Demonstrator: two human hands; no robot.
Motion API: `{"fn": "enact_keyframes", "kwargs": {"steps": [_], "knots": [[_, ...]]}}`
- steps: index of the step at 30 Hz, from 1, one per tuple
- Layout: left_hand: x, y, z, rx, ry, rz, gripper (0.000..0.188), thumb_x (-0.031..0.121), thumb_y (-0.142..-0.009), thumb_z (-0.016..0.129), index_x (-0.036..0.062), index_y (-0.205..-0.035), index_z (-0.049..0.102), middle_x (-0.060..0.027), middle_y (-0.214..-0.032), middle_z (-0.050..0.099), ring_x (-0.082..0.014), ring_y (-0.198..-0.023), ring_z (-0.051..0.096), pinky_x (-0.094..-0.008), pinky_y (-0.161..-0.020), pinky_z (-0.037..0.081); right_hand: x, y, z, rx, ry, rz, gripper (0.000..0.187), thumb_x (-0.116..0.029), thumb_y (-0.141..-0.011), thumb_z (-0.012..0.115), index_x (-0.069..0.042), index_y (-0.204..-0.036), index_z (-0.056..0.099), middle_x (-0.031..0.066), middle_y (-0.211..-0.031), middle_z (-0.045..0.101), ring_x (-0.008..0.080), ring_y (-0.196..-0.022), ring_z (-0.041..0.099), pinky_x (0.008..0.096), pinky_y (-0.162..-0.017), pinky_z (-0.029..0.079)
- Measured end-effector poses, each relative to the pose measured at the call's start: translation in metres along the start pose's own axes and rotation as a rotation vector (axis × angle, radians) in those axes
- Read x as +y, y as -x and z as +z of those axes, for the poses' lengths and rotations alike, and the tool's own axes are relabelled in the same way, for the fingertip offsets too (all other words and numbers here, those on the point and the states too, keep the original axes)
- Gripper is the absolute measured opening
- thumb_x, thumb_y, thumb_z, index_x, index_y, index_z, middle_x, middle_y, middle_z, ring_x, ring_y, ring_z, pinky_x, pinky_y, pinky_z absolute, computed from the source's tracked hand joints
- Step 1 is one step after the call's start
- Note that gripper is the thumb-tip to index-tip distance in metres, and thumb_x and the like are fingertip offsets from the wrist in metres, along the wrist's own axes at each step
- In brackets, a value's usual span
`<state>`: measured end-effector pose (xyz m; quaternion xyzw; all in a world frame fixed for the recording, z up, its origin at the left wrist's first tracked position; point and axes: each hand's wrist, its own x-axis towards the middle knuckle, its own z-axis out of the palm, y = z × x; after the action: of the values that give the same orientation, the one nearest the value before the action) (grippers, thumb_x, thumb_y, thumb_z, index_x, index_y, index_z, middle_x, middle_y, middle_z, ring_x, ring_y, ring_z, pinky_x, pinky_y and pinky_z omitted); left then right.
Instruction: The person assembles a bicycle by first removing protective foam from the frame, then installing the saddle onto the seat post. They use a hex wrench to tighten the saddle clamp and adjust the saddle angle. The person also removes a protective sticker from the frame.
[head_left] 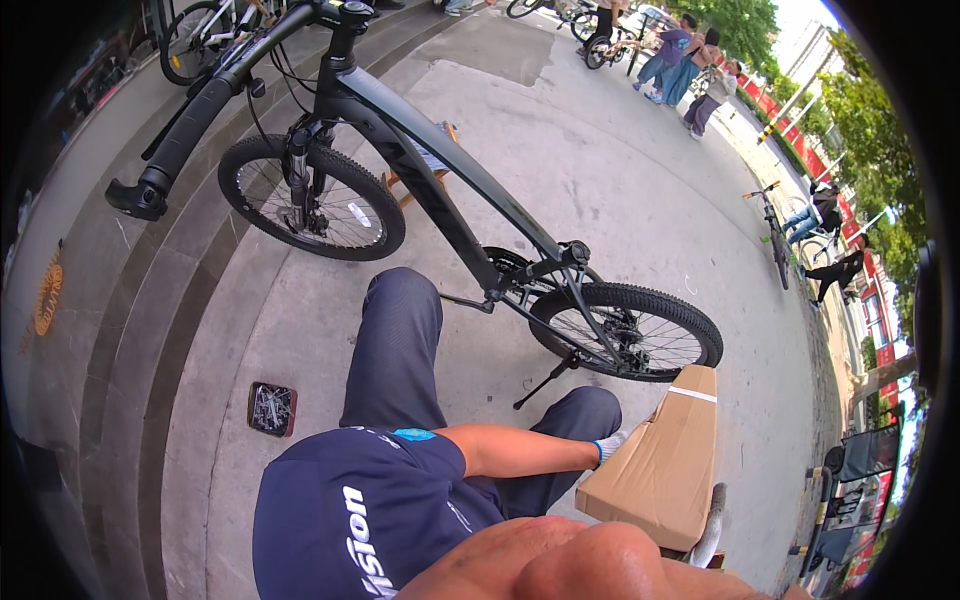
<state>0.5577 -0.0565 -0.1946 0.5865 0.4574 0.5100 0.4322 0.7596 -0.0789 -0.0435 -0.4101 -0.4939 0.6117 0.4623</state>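
Observation:
A long brown cardboard box (655,455), with a white strap near its far end, is tilted between my hands at the lower right. Against its left side is my left hand (612,445) in a pale glove with a blue cuff; the box hides most of the fingers. My right hand (711,525), in a grey glove, wraps the near right edge of the box. Just past the box's far end is the rear wheel of a black mountain bike (460,190). The bike stands on its kickstand (548,382) in front of my knees.
A small dark tray of loose metal parts (271,409) lies on the pavement at left. Stone steps (150,380) run along the left side. Behind the bike frame is a low wooden stool (440,150). Several people and parked bikes are farther off at upper right.

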Motion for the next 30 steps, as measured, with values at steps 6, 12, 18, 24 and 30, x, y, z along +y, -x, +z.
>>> {"fn": "enact_keyframes", "kwargs": {"steps": [6, 12, 18, 24, 30], "knots": [[-0.007, 0.001, -0.006, 0.149, 0.106, 0.005, 0.063, 0.034, -0.093, 0.083, 0.0027, -0.144, 0.063, -0.0207, -0.135, 0.072, -0.0319, -0.126, 0.070, -0.0448, -0.106, 0.056, 0.024, -0.030, 0.036, -0.198, -0.338, -0.087, 0.070, -0.039, -0.113, 0.060, -0.006, -0.171, 0.038, 0.0194, -0.154, 0.060, 0.0322, -0.135, 0.064, 0.0483, -0.111, 0.056], [-0.024, -0.008, -0.021, 0.158, 0.633, -0.163, 0.024, 0.020, -0.109, 0.069, -0.0004, -0.121, 0.070, -0.0075, -0.097, 0.076, -0.0169, -0.087, 0.074, -0.0349, -0.083, 0.062, 0.111, -0.031, 0.027, -0.003, 0.840, -0.129, 0.066, -0.010, -0.105, 0.069, 0.002, -0.164, 0.042, 0.0205, -0.143, 0.068, 0.0254, -0.121, 0.071, 0.0384, -0.106, 0.058], [-0.030, -0.012, -0.023, 0.241, 0.978, -0.237, 0.021, 0.026, -0.113, 0.066, 0.0050, -0.111, 0.064, -0.0033, -0.085, 0.065, -0.0141, -0.069, 0.065, -0.0356, -0.069, 0.062, 0.174, 0.039, 0.025, -0.176, 0.514, 0.235, 0.041, -0.009, -0.107, 0.064, 0.003, -0.146, 0.059, 0.0109, -0.100, 0.076, 0.0146, -0.087, 0.073, 0.0318, -0.076, 0.061], [-0.023, -0.011, -0.025, 0.190, 1.002, -0.290, 0.022, 0.029, -0.113, 0.066, 0.0072, -0.110, 0.064, -0.0024, -0.086, 0.064, -0.0131, -0.069, 0.064, -0.0352, -0.069, 0.063, 0.184, 0.056, 0.035, 0.060, 0.374, 0.332, 0.027, -0.021, -0.107, 0.072, -0.003, -0.127, 0.068, -0.0024, -0.081, 0.063, 0.0046, -0.065, 0.055, 0.0254, -0.058, 0.046], [-0.021, -0.007, -0.024, 0.212, 0.929, -0.245, 0.022, 0.028, -0.110, 0.072, 0.0069, -0.107, 0.064, -0.0027, -0.082, 0.065, -0.0125, -0.067, 0.063, -0.0346, -0.065, 0.060, 0.222, 0.050, 0.005, 0.035, 0.690, 0.186, 0.028, -0.023, -0.103, 0.077, 0.000, -0.117, 0.069, 0.0067, -0.079, 0.072, 0.0110, -0.070, 0.064, 0.0328, -0.067, 0.055]]}}
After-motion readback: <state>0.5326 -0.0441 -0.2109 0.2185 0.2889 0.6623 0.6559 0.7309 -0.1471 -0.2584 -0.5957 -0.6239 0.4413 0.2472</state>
